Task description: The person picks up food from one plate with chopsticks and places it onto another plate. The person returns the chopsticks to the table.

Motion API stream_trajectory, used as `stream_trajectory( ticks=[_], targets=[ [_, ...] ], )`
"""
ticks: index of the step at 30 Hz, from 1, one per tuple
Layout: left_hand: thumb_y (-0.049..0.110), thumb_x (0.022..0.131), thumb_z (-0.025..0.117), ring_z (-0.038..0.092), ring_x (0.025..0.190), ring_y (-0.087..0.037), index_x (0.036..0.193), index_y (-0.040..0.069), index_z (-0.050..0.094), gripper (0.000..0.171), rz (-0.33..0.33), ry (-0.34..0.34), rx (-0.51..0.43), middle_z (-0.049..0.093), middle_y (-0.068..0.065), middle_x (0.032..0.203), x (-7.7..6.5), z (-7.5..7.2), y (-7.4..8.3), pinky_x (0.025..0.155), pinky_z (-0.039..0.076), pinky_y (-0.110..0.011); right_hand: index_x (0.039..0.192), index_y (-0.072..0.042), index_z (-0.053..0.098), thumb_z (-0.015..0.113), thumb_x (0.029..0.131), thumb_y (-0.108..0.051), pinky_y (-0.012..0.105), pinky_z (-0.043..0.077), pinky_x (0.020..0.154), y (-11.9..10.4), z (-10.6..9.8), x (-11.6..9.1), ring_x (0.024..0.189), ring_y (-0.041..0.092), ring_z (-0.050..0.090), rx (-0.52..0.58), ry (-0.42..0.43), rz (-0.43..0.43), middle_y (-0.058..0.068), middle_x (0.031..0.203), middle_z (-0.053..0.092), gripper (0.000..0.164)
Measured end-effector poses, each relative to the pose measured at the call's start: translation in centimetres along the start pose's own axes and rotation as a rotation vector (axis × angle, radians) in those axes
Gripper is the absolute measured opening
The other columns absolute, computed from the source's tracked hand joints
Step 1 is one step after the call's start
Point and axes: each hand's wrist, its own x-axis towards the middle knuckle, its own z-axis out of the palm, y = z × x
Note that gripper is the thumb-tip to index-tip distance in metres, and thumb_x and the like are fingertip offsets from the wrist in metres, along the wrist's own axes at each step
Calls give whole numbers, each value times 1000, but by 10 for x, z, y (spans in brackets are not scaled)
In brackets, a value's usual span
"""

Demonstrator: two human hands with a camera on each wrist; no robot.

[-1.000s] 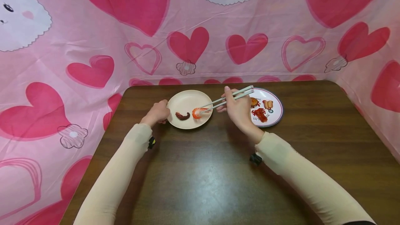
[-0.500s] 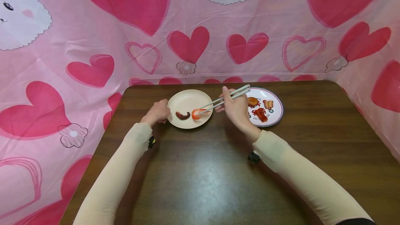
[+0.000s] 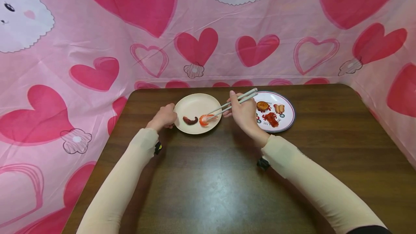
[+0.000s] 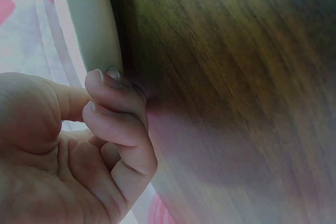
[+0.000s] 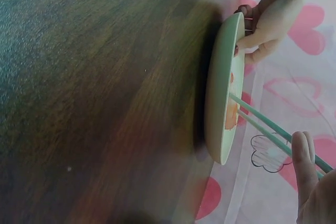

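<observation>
A cream plate [image 3: 196, 102] lies near the back of the table, and my left hand [image 3: 164, 116] pinches its left rim. In the left wrist view, curled fingertips [image 4: 100, 85] meet the plate's edge. My right hand [image 3: 243, 114] grips a pair of pale green chopsticks [image 3: 250, 93]. Their tips touch an orange shrimp [image 3: 203, 120] on the right part of that plate; whether they squeeze it I cannot tell. To the shrimp's left lies a dark red, curled piece like an octopus tentacle [image 3: 190, 120]. The right wrist view shows the chopsticks [image 5: 268, 124] reaching over the plate's rim [image 5: 223, 87].
Right of my right hand stands a white, blue-rimmed plate [image 3: 287, 118] bearing printed food pictures or food pieces, partly covered by that hand. Brown wooden tabletop [image 3: 208, 176] stretches in front. A pink heart-patterned cloth [image 3: 227, 21] hangs behind and at both sides.
My right hand and the chopsticks have shifted slightly left, uncovering more of the white plate. The shrimp has moved a little left. My left hand and the cream plate have stayed put.
</observation>
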Motion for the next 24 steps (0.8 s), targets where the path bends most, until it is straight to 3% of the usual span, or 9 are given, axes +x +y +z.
stream_trajectory(
  ticks=[4, 8, 17, 24],
  targets=[
    [9, 105, 43, 57, 59, -22, 140, -4, 44, 37, 2, 3, 1, 59, -24, 101, 0, 0, 0, 49, 48, -29, 99, 15, 64, 52, 112, -24, 54, 59, 58, 8, 0, 4, 69, 56, 70, 5, 6, -16, 40, 85, 68, 43],
    [9, 105, 43, 57, 58, -22, 139, -4, 44, 36, 4, 5, 6, 59, -23, 100, 0, 0, -1, 49, 48, -29, 97, 12, 65, 55, 111, -30, 50, 60, 56, 12, 0, 4, 65, 49, 72, 0, 7, -23, 37, 84, 70, 46],
    [9, 105, 42, 57, 58, -21, 136, -4, 46, 34, 6, 9, 15, 59, -23, 99, 0, 0, 0, 48, 48, -29, 93, 8, 65, 55, 111, -30, 54, 59, 58, 16, 1, 4, 54, 28, 72, 17, 7, -20, 42, 86, 67, 43],
    [8, 105, 42, 57, 57, -21, 139, -4, 45, 36, 9, 10, 11, 60, -23, 98, -2, 0, 3, 48, 47, -29, 94, 10, 65, 54, 111, -29, 53, 59, 58, 16, 1, 4, 58, 35, 73, 15, 11, -6, 41, 86, 67, 44]
  ],
)
